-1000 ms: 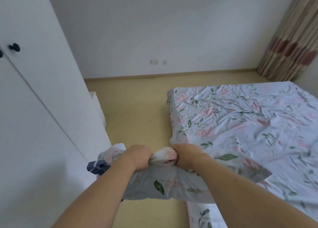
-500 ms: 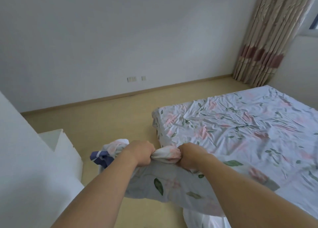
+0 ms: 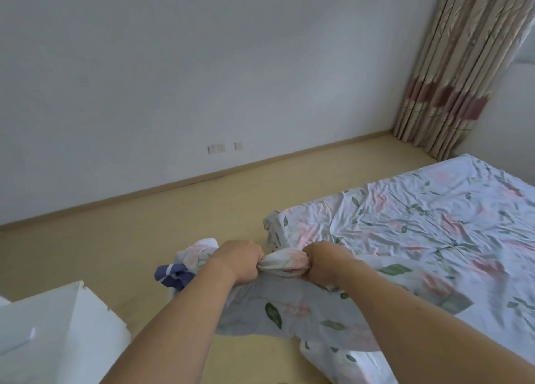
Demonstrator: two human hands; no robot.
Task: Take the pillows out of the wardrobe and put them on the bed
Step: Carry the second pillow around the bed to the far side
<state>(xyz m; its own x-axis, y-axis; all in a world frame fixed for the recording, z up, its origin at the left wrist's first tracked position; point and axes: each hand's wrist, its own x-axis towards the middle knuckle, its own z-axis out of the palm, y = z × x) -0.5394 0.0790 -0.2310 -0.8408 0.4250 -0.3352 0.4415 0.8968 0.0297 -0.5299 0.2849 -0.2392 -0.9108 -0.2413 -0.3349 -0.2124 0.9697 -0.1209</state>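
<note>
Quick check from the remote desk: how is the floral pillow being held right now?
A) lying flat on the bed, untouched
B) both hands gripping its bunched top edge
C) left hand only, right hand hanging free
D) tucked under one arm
B: the left hand and the right hand both grip the gathered top edge of the floral pillow, which hangs in front of the near corner of the bed.

light: soft, even daylight | shadows: faint | blur: lower right | edges: wide-angle bowed

Pillow (image 3: 278, 311) held left of bed (image 3: 419, 224), curtain (image 3: 451, 73) behind
</note>
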